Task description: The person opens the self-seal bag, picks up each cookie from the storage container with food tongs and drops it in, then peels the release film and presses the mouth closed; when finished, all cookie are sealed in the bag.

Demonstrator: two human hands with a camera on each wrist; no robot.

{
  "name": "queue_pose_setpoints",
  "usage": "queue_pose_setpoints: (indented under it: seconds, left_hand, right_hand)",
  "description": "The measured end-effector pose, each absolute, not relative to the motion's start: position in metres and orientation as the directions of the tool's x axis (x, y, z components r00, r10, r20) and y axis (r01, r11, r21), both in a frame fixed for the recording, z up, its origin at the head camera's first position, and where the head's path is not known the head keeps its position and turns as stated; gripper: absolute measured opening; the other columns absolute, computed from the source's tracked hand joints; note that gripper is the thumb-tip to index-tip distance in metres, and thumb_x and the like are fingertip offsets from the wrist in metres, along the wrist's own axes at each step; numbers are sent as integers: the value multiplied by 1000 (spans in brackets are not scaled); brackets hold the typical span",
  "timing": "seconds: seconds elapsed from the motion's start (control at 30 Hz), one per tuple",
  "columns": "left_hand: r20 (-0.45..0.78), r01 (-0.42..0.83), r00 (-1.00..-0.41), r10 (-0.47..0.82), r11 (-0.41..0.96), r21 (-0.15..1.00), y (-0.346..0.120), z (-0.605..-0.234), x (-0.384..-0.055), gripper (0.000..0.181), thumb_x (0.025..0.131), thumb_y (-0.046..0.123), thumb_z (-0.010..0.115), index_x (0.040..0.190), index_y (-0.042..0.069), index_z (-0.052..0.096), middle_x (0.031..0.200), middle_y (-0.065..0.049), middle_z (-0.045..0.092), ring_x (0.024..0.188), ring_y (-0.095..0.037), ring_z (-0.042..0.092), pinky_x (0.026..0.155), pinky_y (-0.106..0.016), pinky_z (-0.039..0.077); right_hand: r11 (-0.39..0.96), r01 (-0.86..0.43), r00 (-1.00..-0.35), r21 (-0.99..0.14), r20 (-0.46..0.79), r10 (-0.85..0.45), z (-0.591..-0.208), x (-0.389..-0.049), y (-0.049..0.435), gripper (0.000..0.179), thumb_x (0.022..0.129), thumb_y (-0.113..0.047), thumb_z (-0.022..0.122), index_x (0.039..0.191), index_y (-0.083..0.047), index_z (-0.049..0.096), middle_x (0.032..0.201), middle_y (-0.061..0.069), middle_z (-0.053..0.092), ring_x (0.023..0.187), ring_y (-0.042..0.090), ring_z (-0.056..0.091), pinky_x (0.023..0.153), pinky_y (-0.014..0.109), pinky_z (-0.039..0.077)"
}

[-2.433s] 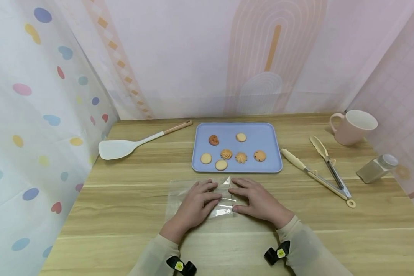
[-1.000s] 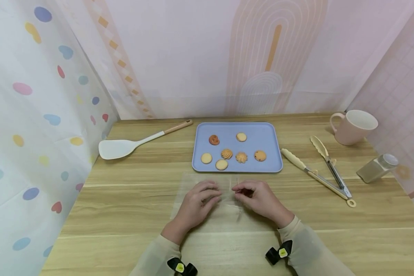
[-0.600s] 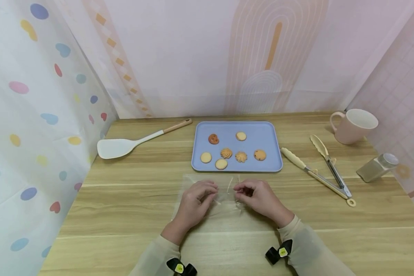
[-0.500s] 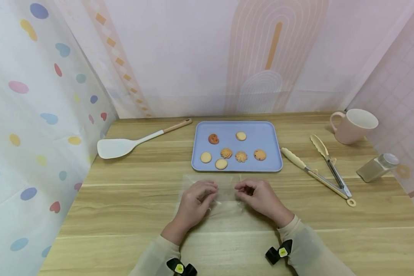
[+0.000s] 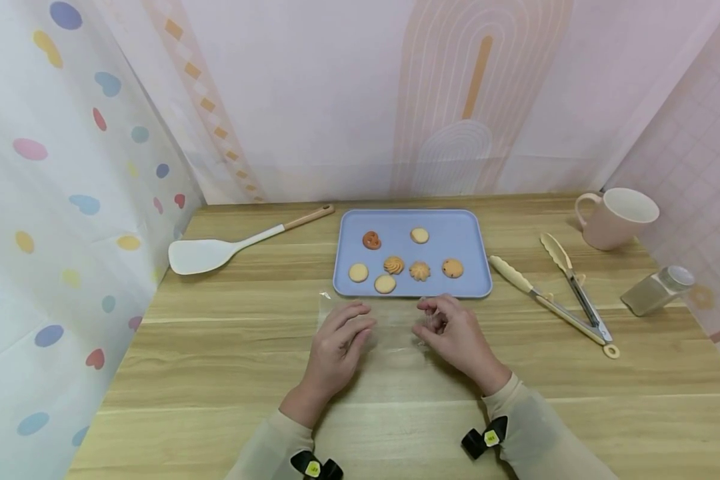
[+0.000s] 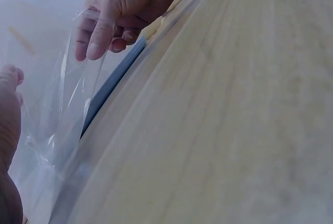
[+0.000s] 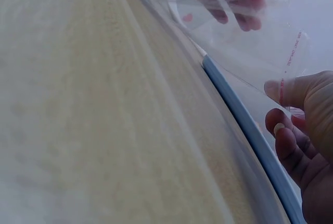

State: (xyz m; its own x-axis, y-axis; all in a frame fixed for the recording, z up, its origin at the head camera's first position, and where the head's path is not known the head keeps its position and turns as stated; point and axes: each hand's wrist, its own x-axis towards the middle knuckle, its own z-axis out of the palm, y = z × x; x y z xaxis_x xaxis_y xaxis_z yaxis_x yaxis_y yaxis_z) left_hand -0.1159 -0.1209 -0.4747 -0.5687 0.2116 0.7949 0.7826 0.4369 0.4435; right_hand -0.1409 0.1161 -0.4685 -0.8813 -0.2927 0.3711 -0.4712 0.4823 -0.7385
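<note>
A clear plastic bag (image 5: pixel 394 327) spans the gap between both hands, just in front of the cookie tray. My left hand (image 5: pixel 337 347) holds its left part, thumb on the near side; in the right wrist view its fingers show through the film. At the bag's right edge, my right hand (image 5: pixel 456 337) pinches the film between thumb and fingers. The right wrist view shows red print on the bag (image 7: pixel 250 52) beside that thumb. In the left wrist view the raised film hangs in creases below the right hand (image 6: pixel 117 21).
Several cookies lie on the blue tray (image 5: pixel 474 233) behind the bag. A white spatula (image 5: pixel 201 257) lies at the left. To the right are tongs (image 5: pixel 543 300) with spread arms, a pink mug (image 5: pixel 612 223) and a glass shaker (image 5: pixel 654 293) with a metal lid.
The bag lay flat under both hands; now it is raised from the table and tilted up toward the tray. The right hand went from spread fingers to pinching the bag's edge.
</note>
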Motion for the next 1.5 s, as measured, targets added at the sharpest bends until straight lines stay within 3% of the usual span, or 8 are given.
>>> queue_pose_setpoints:
  seconds: [0.2, 0.67, 1.03, 1.2, 1.33, 1.4, 1.5]
  left_hand:
    - [806, 779, -560, 195, 456, 431, -120, -474, -116, 11, 92, 4, 62, 96, 0, 71, 108, -16, 66, 107, -36, 59, 99, -38, 45]
    - [693, 708, -675, 254, 486, 512, -121, -479, -114, 22, 81, -6, 70, 102, 2, 71, 111, -15, 64, 112, -30, 56, 100, -36, 44]
    - [637, 680, -722, 270, 449, 580, -123, -483, -111, 17, 85, -1, 70, 101, 3, 72, 108, -12, 65, 112, -30, 56, 100, -37, 43]
    - [611, 663, -741, 278, 449, 600, -123, -484, -109, 18, 86, 1, 69, 103, 4, 72, 111, -9, 65, 113, -27, 56, 100, -36, 43]
    - [594, 651, -753, 282, 448, 612, -124, -485, -107, 17, 88, 3, 68, 104, 4, 72, 112, -9, 65, 114, -26, 55, 100, -36, 44]
    - [592, 648, -756, 280, 447, 616, -125, -485, -106, 16, 88, 3, 67, 104, 4, 72, 112, -9, 65, 114, -26, 55, 100, -36, 44]
    - [588, 645, -759, 280, 445, 621, -126, -484, -105, 16, 88, 4, 67, 103, 3, 72, 112, -9, 65, 114, -26, 55, 99, -36, 44]
  right_hand:
    - [476, -456, -888, -752, 348, -300, -467, -140, 115, 36, 74, -8, 83, 104, -3, 64, 91, 6, 58, 66, 7, 56, 56, 22, 50]
    - [453, -492, -863, -744, 345, -370, -468, -139, 112, 42, 74, -12, 84, 110, -3, 63, 97, 7, 59, 67, 6, 57, 56, 21, 50]
    - [513, -454, -869, -728, 233, -437, -451, -139, 126, 44, 79, -16, 81, 117, -5, 63, 99, 6, 60, 73, 9, 56, 62, 23, 53]
    - [548, -456, -882, -701, 270, -387, -441, -139, 163, 41, 79, -10, 79, 116, -2, 63, 101, 11, 63, 80, 16, 61, 68, 29, 56]
    - [655, -473, -876, -589, 393, -280, -438, -140, 215, 41, 76, -7, 80, 113, 2, 64, 102, 15, 66, 87, 25, 62, 72, 31, 54]
    - [708, -460, -868, -536, 439, -232, -438, -139, 244, 44, 74, -8, 82, 112, 1, 65, 104, 15, 67, 91, 21, 61, 76, 23, 50]
    - [738, -453, -850, -500, 491, -190, -440, -135, 283, 47, 67, -5, 86, 110, 2, 67, 106, 20, 67, 98, 1, 56, 80, 9, 39]
